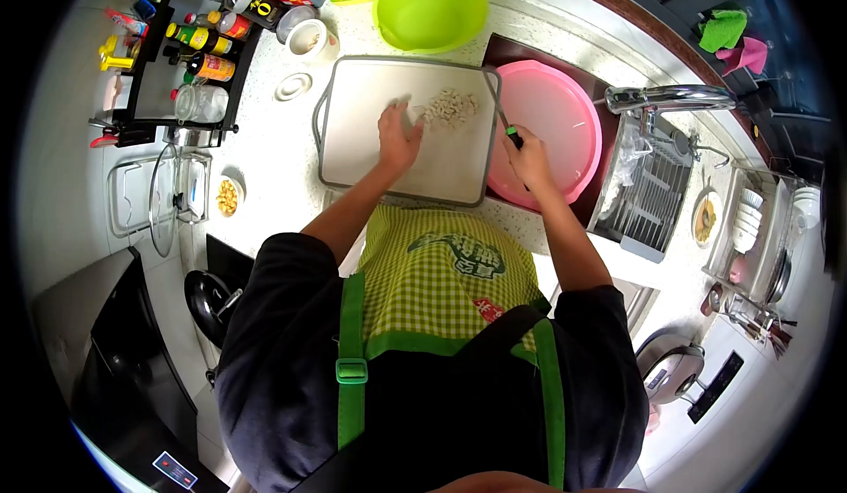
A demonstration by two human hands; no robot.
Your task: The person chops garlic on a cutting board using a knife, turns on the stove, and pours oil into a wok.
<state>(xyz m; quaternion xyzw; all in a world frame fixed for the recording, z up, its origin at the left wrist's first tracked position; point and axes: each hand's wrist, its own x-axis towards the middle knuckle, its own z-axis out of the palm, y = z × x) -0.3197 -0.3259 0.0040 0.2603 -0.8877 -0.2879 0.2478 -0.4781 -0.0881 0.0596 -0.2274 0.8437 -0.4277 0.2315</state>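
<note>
My right hand [527, 160] is closed around the black and green handle of a knife [513, 137]. Its blade points away from me, along the right edge of the cutting board [353, 153] and beside the pink basin. On the board lies a loose heap of small pale chopped pieces [452, 107]; their kind is hard to make out. My left hand [399, 138] is over the board just left of the heap, its fingers apart and slightly blurred. A pale patch shows between thumb and fingers, and I cannot tell whether it is a piece or the board.
The pink basin [582, 136] sits in the sink under the faucet [670, 98]. Behind the board stand a green basin [430, 8] and a white tub [311, 41], with its lid [293, 86] nearby. A bottle rack [146, 96] and a bowl of yellowish pieces [228, 197] are at left.
</note>
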